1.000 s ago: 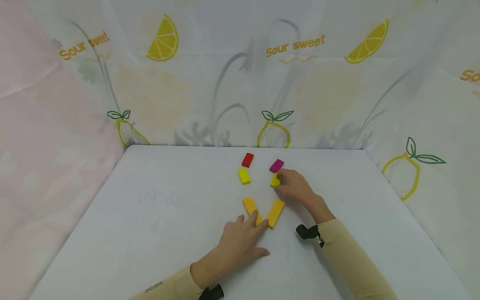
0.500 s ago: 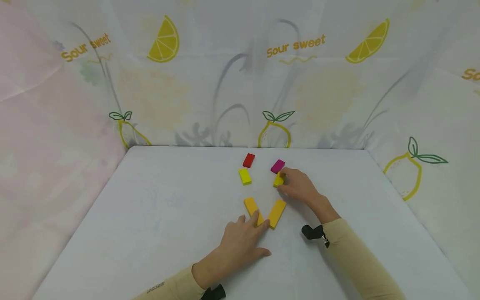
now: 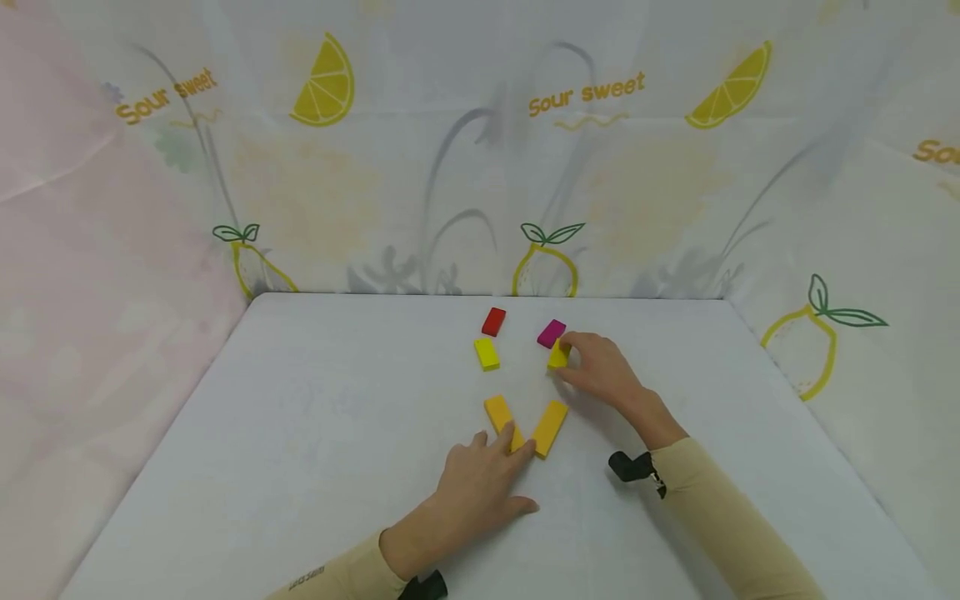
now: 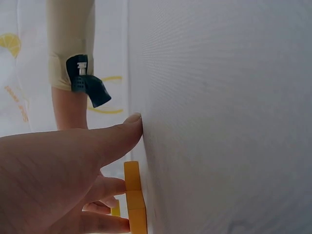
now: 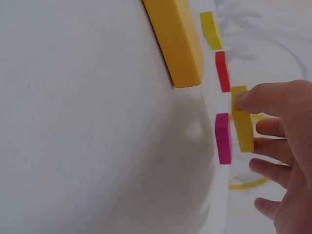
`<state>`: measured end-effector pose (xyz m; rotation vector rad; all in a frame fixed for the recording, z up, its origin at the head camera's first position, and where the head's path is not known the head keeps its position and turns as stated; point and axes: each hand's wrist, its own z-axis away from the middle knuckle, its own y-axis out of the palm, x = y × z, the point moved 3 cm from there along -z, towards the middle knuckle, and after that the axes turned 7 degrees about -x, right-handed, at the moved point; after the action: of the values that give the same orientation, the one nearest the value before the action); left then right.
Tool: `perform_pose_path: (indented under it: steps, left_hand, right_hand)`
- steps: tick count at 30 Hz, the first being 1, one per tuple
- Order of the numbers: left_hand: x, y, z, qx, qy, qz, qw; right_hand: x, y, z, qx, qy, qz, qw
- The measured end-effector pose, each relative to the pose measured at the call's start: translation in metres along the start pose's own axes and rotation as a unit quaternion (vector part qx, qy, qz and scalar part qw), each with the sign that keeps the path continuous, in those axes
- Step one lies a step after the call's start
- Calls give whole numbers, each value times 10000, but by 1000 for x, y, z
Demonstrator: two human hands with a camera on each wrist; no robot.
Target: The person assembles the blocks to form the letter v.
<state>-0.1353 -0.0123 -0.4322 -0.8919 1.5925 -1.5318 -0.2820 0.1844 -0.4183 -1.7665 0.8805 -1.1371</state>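
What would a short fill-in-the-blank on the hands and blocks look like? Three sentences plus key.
1. The right hand pinches a block coloured ____.
2. The left hand rests a finger on one of the ____ orange blocks.
3. Of the red block and the magenta block, the one nearer the right hand is the ____ one.

Missing words: yellow; two; magenta.
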Motion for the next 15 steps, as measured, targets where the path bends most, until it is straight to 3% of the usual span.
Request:
perform_pose_path:
  steps: [15]
  left_hand:
    - [2, 3, -2, -44, 4, 29, 10000]
  right_hand:
    - [11, -16, 11, -287, -123, 23, 9995]
